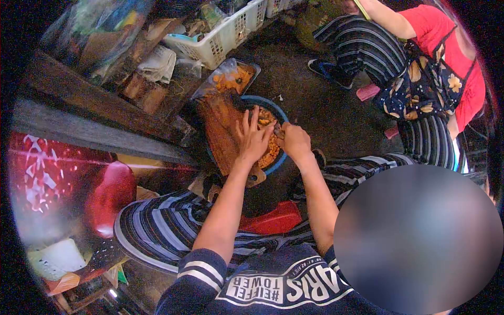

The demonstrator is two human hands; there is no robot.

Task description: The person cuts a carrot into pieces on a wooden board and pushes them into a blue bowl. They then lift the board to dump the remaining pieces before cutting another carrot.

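Left hand: fingers spread wide, palm down, over the near-right part of the wooden board and the basin's opening; contact beneath them cannot be verified. Its thumb points toward the right hand, whose fingers are curled in, narrow, around a small grey piece; its type cannot be told. The spread hand probably serves to steady, leaving the curled one to control the piece.

Small orange pieces lie directly below, inside the blue basin. The board spans the basin's left side, presumably so that anything coming off it drops within the rim. The rim shows on the far and right sides, while the board covers much of the left.

Beyond the board's far end sits a tray with more orange matter and clear plastic. Further out, a white crate and wooden beams limit room to the far left. Dark floor offers open room to the right, up to another person seated at the far right. A red object lies between the wearer's knees, near side.
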